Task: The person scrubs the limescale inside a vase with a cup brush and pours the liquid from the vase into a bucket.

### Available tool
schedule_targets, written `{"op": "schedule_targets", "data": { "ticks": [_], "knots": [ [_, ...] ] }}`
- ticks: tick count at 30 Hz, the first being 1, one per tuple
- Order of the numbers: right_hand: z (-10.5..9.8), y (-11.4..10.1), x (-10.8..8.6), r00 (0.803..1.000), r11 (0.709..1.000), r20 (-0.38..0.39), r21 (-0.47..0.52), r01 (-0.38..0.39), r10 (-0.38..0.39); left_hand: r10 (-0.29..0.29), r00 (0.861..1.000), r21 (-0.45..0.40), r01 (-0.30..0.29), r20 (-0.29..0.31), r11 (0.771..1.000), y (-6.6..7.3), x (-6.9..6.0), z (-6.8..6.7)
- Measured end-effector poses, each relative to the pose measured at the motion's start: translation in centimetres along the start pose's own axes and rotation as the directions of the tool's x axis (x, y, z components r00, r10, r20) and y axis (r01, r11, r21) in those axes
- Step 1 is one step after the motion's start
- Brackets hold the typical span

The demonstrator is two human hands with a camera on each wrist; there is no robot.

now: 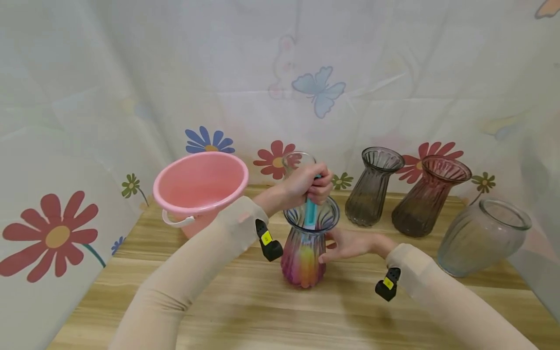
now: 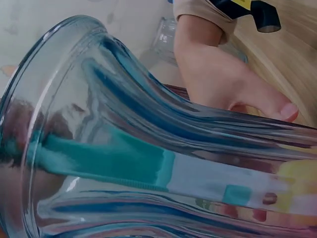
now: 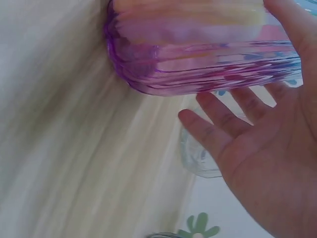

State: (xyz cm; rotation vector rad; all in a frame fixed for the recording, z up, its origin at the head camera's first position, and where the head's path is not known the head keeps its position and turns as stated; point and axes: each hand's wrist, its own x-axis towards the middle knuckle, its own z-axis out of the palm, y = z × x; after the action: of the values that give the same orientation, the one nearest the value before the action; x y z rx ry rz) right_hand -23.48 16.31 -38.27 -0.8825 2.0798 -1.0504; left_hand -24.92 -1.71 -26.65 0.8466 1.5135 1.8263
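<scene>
A ribbed glass vase [image 1: 290, 265], bluish at its flared mouth and purple-pink toward its base, stands on the wooden table. My left hand [image 1: 312, 185] grips the teal handle of a sponge bottle brush [image 1: 311, 214] above the vase mouth. The brush points down into the vase; through the glass its white shaft [image 2: 213, 181] and yellow sponge head [image 2: 297, 181] show. From the right side, my right hand [image 1: 352, 243] holds the vase body, thumb toward the near side and fingers [image 3: 205, 130] around the far side. Some fingertips are hidden behind the glass.
A pink bucket [image 1: 158, 194] with a white handle stands at the left. Behind my left hand is a clear glass vessel [image 1: 298, 158]. To the right stand a grey vase [image 1: 369, 197], a reddish-grey vase [image 1: 420, 206] and a wide clear vase [image 1: 479, 240]. A flowered sheet surrounds the table [image 1: 245, 306].
</scene>
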Motion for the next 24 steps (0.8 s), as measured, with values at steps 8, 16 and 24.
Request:
{"op": "schedule_targets", "data": {
  "ticks": [8,16,24],
  "knots": [
    [-0.7,-1.2,0.1,0.999,0.999,0.031,-0.048,0.017,-0.015,0.007,1.0,0.004,-0.007,-0.011,1.0,0.2,-0.1,0.4],
    [-0.4,-0.7,0.4,1.0,0.999,-0.019,-0.045,0.001,-0.002,0.058,0.998,-0.026,-0.058,-0.021,0.998,2.8,0.1,0.9],
    [0.1,-1.0,0.3,0.997,0.999,-0.057,-0.014,-0.049,0.048,0.155,0.986,-0.029,-0.157,-0.063,0.987,8.1,0.0,1.4]
  ]
}}
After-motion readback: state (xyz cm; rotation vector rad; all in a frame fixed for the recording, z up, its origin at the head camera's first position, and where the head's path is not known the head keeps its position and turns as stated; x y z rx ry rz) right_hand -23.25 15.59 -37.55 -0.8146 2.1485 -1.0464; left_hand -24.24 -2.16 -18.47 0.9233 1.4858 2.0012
